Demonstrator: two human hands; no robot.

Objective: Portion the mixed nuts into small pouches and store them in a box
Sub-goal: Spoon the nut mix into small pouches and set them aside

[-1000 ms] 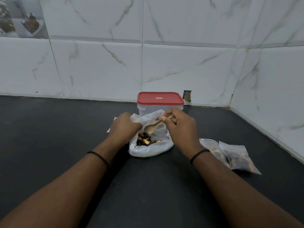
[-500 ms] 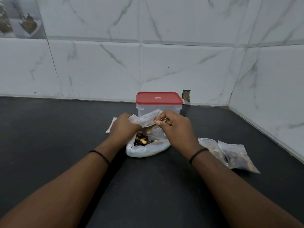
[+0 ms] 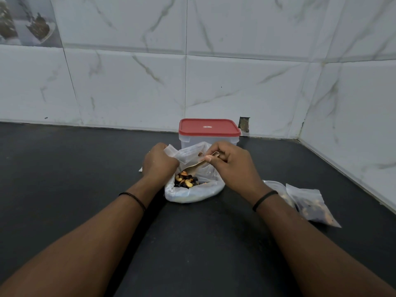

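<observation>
Right hand (image 3: 230,166) fingers pinching wooden spoon (image 3: 198,166), bowl pointing down-left into nuts (image 3: 186,182), left hand (image 3: 159,162) gripping pouch (image 3: 188,153)

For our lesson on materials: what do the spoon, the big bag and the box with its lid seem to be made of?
Spoon: probably wood, pale tan and matt.
Bag: thin soft plastic, cloudy and crinkled; the nuts show at its open mouth.
Box: stiff, frosted see-through plastic.
Lid: red plastic, opaque, smooth, with a moulded rim.

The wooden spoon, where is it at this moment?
In the head view the wooden spoon is at the centre, pinched by the right hand, with its bowl dipping into the open bag of mixed nuts, just in front of the red-lidded box.
</observation>
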